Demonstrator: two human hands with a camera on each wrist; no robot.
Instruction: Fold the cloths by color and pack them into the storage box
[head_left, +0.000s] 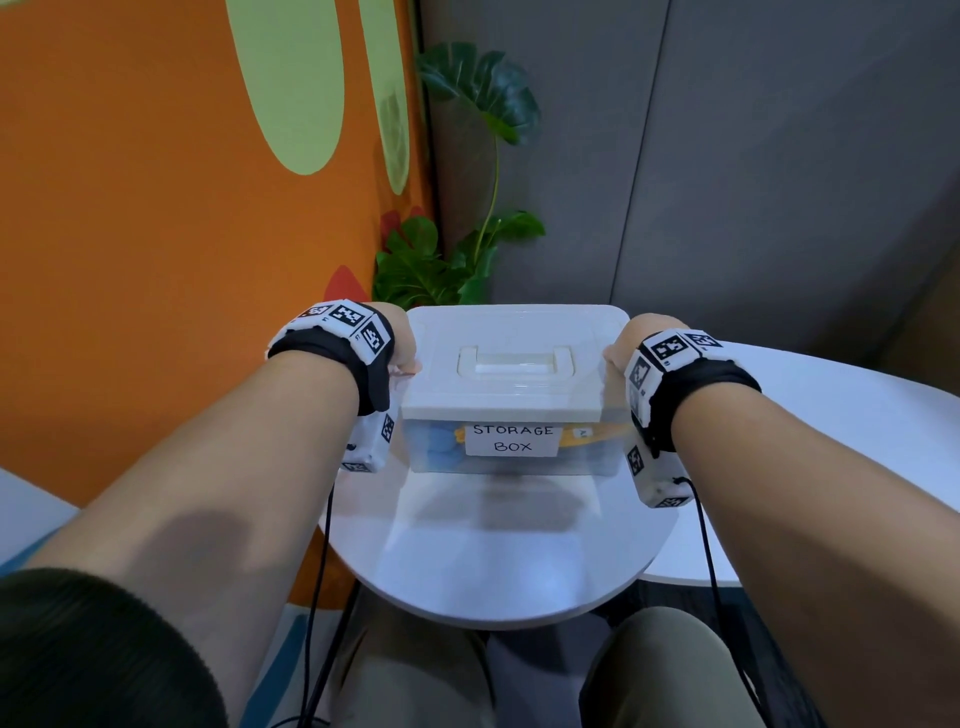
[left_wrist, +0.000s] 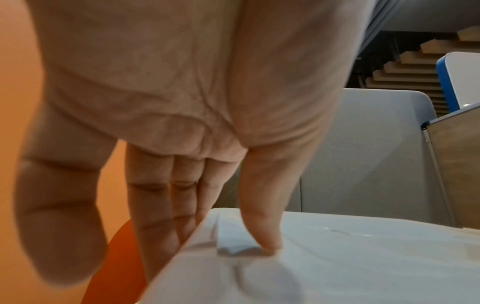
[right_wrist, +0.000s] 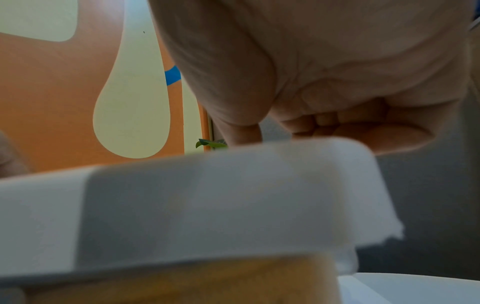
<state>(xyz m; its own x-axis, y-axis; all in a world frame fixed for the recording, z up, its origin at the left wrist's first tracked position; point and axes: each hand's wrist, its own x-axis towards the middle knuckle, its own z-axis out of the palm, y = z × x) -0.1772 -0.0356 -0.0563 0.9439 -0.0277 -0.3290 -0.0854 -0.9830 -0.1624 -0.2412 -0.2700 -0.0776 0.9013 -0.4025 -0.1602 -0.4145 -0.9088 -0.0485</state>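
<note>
The storage box (head_left: 587, 460) stands on a small round white table (head_left: 493, 561), and its white lid (head_left: 511, 364) lies down on it. Through the clear wall I see a blue cloth (head_left: 439, 449) at the left and a yellow cloth (head_left: 605, 432) at the right. My left hand (head_left: 402, 348) holds the lid's left end. In the left wrist view this hand (left_wrist: 218, 236) has its thumb on the lid (left_wrist: 337, 267) and its fingers down the side. My right hand (head_left: 621, 348) holds the lid's right end. That hand (right_wrist: 311, 131) curls over the lid (right_wrist: 207, 195) above the yellow cloth (right_wrist: 182, 281).
An orange wall (head_left: 156, 260) rises close on the left. A green plant (head_left: 467, 260) stands behind the box. A second white table (head_left: 857, 415) adjoins on the right. Black cables (head_left: 319, 597) hang from both wrist cameras past the table's front edge.
</note>
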